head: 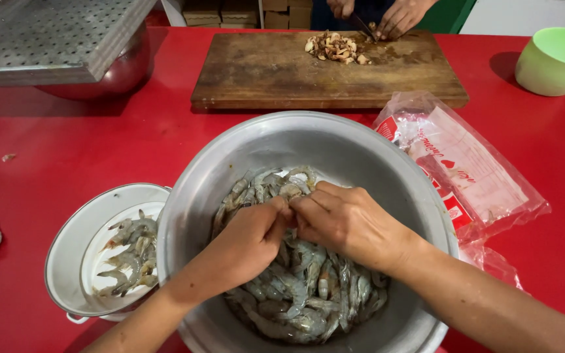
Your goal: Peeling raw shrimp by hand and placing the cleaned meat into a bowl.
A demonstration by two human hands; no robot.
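Working together over the big metal bowl (387, 170), the left hand (246, 238) and right hand (344, 219) pinch one raw shrimp (287, 210) between meeting fingertips, above the shrimp heap (308, 287) inside it.

Risks, as judged: the wet shrimp may slip from the pinch and fall into the heap; a sharp shell spike could prick a finger.

Left of the bowl, touching its rim: white enamel pan (73, 245) holding a few shrimp.
Right of the bowl: crumpled plastic bag (472, 170).
Beyond the bowl: wooden cutting board (276, 68), another person's hand (400, 16) chopping there; pale green bowl (557, 59) farther right.
Surface: glossy red worktop (67, 150). Room mostly out of view.
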